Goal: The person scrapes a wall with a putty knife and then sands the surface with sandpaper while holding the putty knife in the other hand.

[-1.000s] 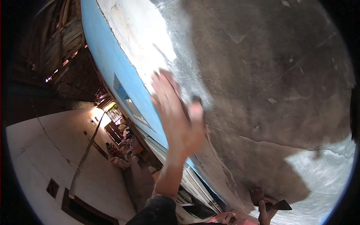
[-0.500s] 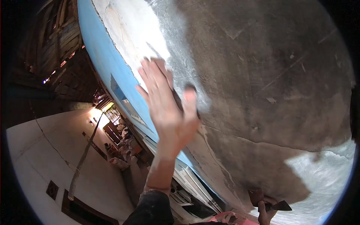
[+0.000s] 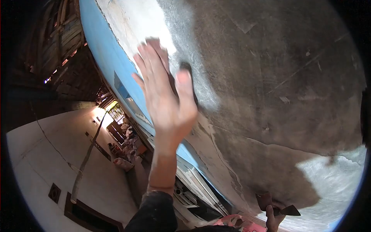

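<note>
My left hand (image 3: 166, 104) lies over the wall surface (image 3: 247, 89), back of the hand towards me, with fingers stretched and thumb apart. Its fingertips are over the brightly lit white strip (image 3: 143, 19), and a brownish-dark edge, perhaps shadow, shows beside them. Whether anything is under the palm is hidden. Low on the right, my right hand (image 3: 273, 221) is closed around a scraper-like tool with a dark triangular blade (image 3: 290, 211). A brown flat piece (image 3: 264, 200) stands up beside the thumb.
A blue painted band (image 3: 102, 50) runs along the left of the grey surface. Further left are a white wall (image 3: 42, 154), a long hanging pole (image 3: 87, 158) and a dark roof (image 3: 58, 69). Bags and clutter (image 3: 129, 143) lie in the passage; something pink (image 3: 235, 222) is at the bottom.
My left hand has moved up and slightly left across the surface. My right hand and its tool have hardly moved.
</note>
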Demonstrator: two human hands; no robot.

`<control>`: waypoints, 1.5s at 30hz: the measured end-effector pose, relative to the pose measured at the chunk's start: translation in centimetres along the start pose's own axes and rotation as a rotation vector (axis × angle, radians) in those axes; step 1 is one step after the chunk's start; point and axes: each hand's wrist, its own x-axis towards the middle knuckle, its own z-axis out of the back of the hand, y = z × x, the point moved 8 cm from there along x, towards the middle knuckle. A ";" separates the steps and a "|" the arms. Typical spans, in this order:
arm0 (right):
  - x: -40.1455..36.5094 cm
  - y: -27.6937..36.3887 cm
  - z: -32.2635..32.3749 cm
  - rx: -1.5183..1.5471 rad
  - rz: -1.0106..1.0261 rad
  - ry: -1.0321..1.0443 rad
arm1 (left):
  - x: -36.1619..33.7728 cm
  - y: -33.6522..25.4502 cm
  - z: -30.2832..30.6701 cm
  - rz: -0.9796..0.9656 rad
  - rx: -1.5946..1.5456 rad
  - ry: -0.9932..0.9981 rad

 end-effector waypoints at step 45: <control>-0.1 -4.0 0.9 0.202 -0.064 -0.120 | -3.5 -2.0 -1.1 -0.029 -0.021 0.016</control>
